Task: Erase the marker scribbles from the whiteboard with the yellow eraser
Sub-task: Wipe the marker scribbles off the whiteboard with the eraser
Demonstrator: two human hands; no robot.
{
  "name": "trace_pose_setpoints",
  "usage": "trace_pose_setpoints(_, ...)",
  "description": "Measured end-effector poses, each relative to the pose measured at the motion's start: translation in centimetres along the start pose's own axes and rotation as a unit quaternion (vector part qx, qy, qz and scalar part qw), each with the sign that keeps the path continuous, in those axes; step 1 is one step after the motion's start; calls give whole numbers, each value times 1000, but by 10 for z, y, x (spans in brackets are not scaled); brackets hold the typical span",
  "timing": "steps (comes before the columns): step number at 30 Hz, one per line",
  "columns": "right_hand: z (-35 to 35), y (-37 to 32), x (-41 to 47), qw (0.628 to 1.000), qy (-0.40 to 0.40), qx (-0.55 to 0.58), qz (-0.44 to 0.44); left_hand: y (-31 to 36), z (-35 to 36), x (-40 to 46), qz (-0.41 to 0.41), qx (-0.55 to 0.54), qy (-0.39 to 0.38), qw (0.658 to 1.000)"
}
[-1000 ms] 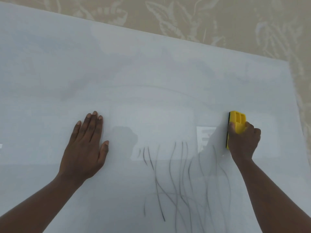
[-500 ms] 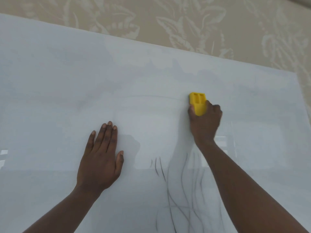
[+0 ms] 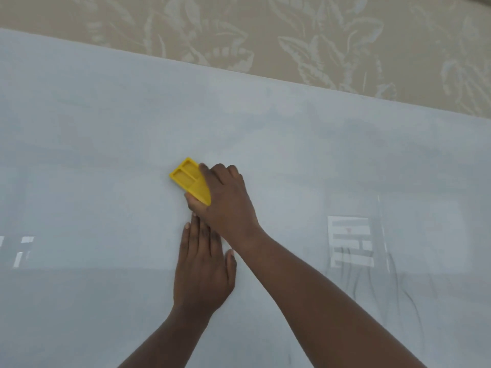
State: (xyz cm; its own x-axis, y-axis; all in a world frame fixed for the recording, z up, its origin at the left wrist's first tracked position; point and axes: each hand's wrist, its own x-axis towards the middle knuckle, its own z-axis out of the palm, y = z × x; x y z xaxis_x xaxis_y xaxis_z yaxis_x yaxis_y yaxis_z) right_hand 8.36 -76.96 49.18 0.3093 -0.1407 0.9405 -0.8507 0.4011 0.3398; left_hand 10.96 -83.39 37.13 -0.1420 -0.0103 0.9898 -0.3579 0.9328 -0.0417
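A large whiteboard (image 3: 106, 128) lies flat and fills most of the view. My right hand (image 3: 225, 197) grips the yellow eraser (image 3: 190, 180) and presses it on the board near the middle, its free end pointing up-left. My left hand (image 3: 203, 269) lies flat on the board, fingers together, just below the right hand; its fingertips are partly hidden under my right wrist. Thin dark marker scribbles (image 3: 393, 285) show at the lower right, to the right of my right forearm.
Beyond the board's far edge lies a beige cloth with a pale leaf pattern (image 3: 292, 35). A bright window reflection (image 3: 350, 241) shines on the board at the right, and smaller glints (image 3: 22, 251) at the left edge.
My right hand has swept the eraser leftward across the board, away from the scribbles, ending above my left hand. The view has shifted left, so the scribbles now sit at the right.
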Motion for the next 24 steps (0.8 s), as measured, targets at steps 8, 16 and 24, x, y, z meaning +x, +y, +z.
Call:
trace_pose_setpoints(8,5,-11,5,998,-19,-35,-52,-10,-1,-22,21,3,-11,1000)
trace_pose_setpoints(16,-37,50,-11,989,41,-75,118,-10,0,-20,20,-11,-13,1000)
trace_pose_setpoints(24,-102,145,-62,955,70,-141,250,17,-1,5,71,-25,-4,997)
